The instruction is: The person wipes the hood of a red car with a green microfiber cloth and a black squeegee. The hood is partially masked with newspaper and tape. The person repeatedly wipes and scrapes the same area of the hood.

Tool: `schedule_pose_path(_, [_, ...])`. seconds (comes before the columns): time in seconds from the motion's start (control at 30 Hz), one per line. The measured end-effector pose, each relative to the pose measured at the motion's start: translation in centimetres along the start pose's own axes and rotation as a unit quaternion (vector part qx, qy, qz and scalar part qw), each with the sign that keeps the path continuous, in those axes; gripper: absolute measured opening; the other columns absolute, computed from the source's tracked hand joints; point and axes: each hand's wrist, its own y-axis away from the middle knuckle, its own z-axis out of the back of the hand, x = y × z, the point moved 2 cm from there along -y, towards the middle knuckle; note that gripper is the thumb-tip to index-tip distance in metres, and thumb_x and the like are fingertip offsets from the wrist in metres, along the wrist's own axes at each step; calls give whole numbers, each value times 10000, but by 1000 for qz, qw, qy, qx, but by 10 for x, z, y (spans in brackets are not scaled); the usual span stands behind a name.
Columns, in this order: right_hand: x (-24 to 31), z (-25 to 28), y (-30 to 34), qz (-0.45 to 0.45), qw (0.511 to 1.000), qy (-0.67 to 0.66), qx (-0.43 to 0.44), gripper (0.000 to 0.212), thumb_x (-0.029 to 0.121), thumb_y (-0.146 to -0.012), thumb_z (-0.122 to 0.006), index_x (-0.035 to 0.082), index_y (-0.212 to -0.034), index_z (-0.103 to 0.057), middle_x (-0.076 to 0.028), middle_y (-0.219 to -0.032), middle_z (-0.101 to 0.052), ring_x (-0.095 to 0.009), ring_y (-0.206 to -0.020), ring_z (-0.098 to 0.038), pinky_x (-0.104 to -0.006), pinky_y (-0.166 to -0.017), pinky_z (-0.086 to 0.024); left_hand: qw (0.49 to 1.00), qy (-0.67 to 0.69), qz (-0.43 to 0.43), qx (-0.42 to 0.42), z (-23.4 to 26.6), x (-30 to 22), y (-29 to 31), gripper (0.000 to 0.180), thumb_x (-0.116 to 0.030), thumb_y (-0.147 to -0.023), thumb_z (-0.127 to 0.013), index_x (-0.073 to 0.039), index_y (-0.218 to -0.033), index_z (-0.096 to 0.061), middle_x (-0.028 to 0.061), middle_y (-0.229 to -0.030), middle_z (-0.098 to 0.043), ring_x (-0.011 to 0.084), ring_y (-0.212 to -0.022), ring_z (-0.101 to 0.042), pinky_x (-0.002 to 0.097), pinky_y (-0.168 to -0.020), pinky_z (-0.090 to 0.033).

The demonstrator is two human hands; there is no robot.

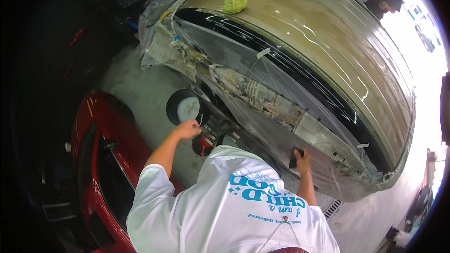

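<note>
My left hand (189,130) is closed in a fist at the near rim of a black bucket (172,107). Whitish liquid (188,108) fills part of the bucket, and a thin white piece shows at its rim beside my fingers. Whatever lies inside the fist is hidden. My right hand (303,160) grips a flat black block (294,157), next to the plastic-covered side of a car. Clear plastic film (276,131) and a strip of newspaper (258,94) mask that side, below a glossy black edge and the gold-brown roof (300,23).
A yellow-green cloth (234,4) lies on the roof. Behind me on the left stands a red car (117,154). A red and black round object (203,145) sits on the floor near my left arm. Another person (386,2) is beyond the roof, and a floor grate (333,209) is at right.
</note>
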Motion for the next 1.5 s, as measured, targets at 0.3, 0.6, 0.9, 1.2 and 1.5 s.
schedule_pose_path(0.3, [355, 18, -140, 226, 959, 115, -127, 282, 243, -917, -734, -10, -1040, -725, -229, -968, -742, -372, -928, -729, -424, -850, -542, 838, 167, -264, -448, 201, -136, -267, 473, -250, -961, -712, 11, -1344, -617, 198, -1160, -673, 361, -1134, -617, 455, -1033, -457])
schedule_pose_path(0.6, [460, -23, -257, 204, 897, 377, -111, 289, 302, -932, -729, 43, -1055, -694, -174, -1065, -732, -412, -971, -699, -503, -839, -544, 787, 133, -258, -545, 226, -254, -369, 650, -399, -1027, -586, -19, -1521, -404, 244, -1384, -546, 407, -1330, -481, 506, -1096, -393])
schedule_pose_path(0.9, [448, -42, -288, 277, 843, 453, -84, 229, 228, -878, -741, 75, -1009, -631, -149, -1027, -714, -412, -933, -697, -530, -793, -550, 798, 49, -207, -564, 223, -260, -375, 749, -571, -1050, -434, -4, -1537, -379, 238, -1389, -569, 432, -1289, -537, 515, -1088, -406])
schedule_pose_path(1.2, [428, -12, -285, 246, 816, 520, -59, 226, 183, -840, -729, 65, -992, -610, -180, -987, -715, -433, -910, -703, -548, -764, -561, 811, 90, -150, -559, 223, -262, -366, 681, -378, -1031, -547, 9, -1566, -378, 281, -1544, -471, 444, -1407, -472, 493, -1168, -376])
schedule_pose_path(1.5, [458, -48, -304, 269, 802, 533, -38, 307, 182, -809, -758, 80, -1039, -582, -169, -1009, -722, -447, -902, -705, -547, -764, -567, 793, 87, -165, -580, 218, -263, -371, 682, -383, -1030, -544, 8, -1566, -383, 284, -1541, -473, 438, -1404, -479, 491, -1164, -376])
